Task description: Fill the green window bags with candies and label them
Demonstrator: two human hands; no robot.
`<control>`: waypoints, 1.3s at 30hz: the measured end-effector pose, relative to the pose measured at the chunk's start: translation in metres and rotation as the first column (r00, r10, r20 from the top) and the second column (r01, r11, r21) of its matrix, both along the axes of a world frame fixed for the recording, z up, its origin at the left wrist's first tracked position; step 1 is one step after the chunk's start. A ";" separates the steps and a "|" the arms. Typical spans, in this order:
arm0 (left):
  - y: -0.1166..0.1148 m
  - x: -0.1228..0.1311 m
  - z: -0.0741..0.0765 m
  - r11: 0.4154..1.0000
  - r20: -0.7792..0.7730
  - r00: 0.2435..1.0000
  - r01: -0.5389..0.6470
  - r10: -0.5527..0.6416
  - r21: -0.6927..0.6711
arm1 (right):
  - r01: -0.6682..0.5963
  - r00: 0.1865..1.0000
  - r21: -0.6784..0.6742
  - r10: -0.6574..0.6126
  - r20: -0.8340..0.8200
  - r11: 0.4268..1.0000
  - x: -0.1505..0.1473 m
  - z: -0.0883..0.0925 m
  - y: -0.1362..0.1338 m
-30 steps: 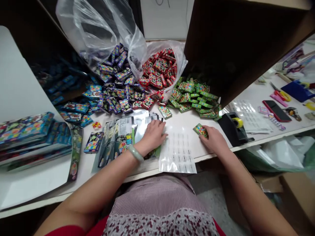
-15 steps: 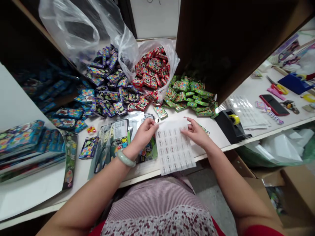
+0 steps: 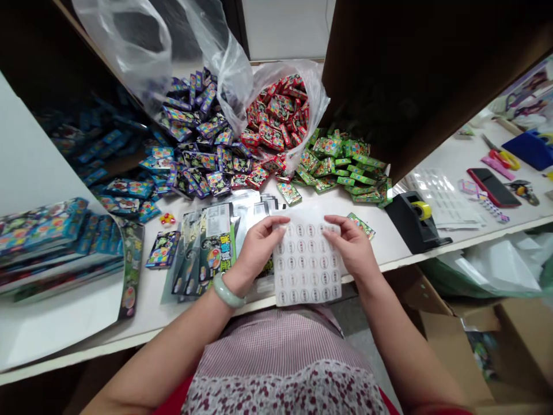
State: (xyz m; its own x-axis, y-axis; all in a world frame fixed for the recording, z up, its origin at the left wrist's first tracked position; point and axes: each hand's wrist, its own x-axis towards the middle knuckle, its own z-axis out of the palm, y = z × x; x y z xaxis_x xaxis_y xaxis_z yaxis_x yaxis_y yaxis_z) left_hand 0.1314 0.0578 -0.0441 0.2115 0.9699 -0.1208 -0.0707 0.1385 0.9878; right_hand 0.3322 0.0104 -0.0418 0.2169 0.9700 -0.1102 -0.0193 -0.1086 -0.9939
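Observation:
Both hands pinch the top corners of a translucent sheet of small round stickers (image 3: 306, 268), holding it above the white table (image 3: 389, 248). My left hand (image 3: 259, 248), with a pale green bangle (image 3: 227, 290) on its wrist, sits over a stack of printed foil bags (image 3: 211, 248). My right hand (image 3: 352, 245) is close to a small green packet (image 3: 360, 226), which lies on the table without touching it. Heaps of purple-blue packets (image 3: 199, 150), red packets (image 3: 272, 124) and green packets (image 3: 341, 161) lie further ahead.
A black tape dispenser (image 3: 415, 225) stands on the table to the right, past a stack of sticker sheets (image 3: 440, 199). Further right lie a phone (image 3: 492, 187) and scissors (image 3: 501, 157). Boxed blue packets (image 3: 43, 242) fill the left, and cardboard boxes (image 3: 453, 357) sit below.
The sticker sheet has gone from lying flat to being held up in both hands. My right hand has let go of the small green packet, which now lies on the table.

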 end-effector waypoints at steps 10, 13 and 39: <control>-0.008 -0.009 0.011 0.991 -0.090 0.993 0.087 -0.078 0.102 | -0.024 0.987 0.013 0.022 0.158 1.000 0.007 0.012 -0.015; -0.008 -0.011 0.015 0.963 -0.267 0.963 0.096 -0.025 0.254 | -0.034 0.938 0.066 0.009 0.347 0.997 0.008 0.016 -0.017; -0.017 -0.024 0.015 0.997 0.107 0.993 0.054 -0.048 -0.049 | -0.030 0.995 0.018 0.028 0.093 0.999 -0.008 0.029 -0.029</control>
State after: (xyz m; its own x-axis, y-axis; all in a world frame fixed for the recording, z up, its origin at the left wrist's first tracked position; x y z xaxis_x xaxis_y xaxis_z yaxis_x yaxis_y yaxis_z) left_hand 0.1077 0.0408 -0.0295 0.2747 0.9505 -0.1450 -0.1659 0.1953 0.9666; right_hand 0.3247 -0.0186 -0.0125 0.1970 0.9777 -0.0723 0.0761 -0.0888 -0.9931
